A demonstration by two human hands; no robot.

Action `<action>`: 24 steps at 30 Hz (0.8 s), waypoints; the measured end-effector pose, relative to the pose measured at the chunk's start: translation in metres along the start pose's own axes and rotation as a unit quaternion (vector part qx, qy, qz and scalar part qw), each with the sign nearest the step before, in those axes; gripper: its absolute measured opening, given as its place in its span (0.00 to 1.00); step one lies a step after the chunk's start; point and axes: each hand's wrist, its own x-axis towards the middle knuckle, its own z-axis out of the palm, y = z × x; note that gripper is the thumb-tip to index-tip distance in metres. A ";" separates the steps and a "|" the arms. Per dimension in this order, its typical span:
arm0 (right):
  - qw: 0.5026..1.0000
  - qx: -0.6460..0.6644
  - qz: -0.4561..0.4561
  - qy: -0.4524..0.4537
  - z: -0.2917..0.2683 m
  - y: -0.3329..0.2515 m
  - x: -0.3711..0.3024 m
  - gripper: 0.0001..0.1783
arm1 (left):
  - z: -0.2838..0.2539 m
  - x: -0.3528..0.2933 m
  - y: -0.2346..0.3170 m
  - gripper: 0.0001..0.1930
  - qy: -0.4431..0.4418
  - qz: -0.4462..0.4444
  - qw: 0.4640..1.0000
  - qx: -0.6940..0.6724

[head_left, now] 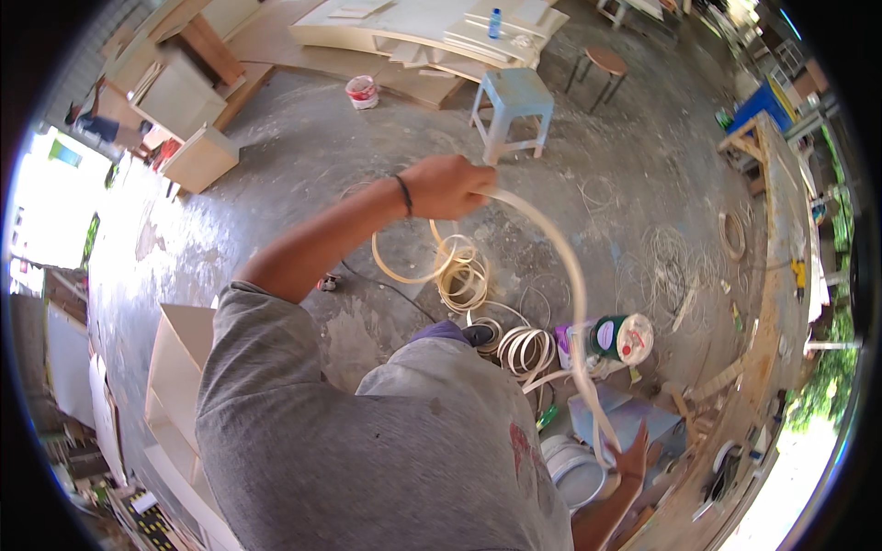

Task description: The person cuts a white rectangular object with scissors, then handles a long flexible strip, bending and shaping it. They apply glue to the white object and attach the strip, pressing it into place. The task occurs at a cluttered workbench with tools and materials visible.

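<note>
The left hand [452, 186] is closed around one part of a pale strip [577, 298]; its fingertips are turned away, so the exact grip is hidden. The strip extends from this hand in a wide arc, above the floor [303, 138], down to the right hand [630, 456]. The right hand is at the lower part of the strip; blur and angle obscure its fingers, so whether it grips cannot be determined. The right forearm is cut off by the lower edge. Coils [462, 301] lie on the floor beyond the torso; any connection to the strip cannot be traced. The strip crosses in front of a tin [627, 338], covering part of its left side. The shirt [377, 459] partly hides the pails [579, 477] near the right hand. A counter [768, 303] stands at right, its outline bent by the lens.
</note>
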 end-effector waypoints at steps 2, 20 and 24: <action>0.977 0.107 -0.168 0.076 -0.031 -0.138 0.013 0.67 | 0.021 0.017 0.051 0.09 -0.013 0.058 0.998 0.013; 0.988 -0.024 0.152 0.013 0.042 0.118 -0.027 0.44 | -0.016 0.035 0.008 0.07 -0.055 0.020 0.998 -0.010; 0.953 0.091 -0.184 0.223 -0.039 -0.173 0.006 0.53 | 0.048 0.056 0.118 0.08 -0.014 0.189 0.981 0.028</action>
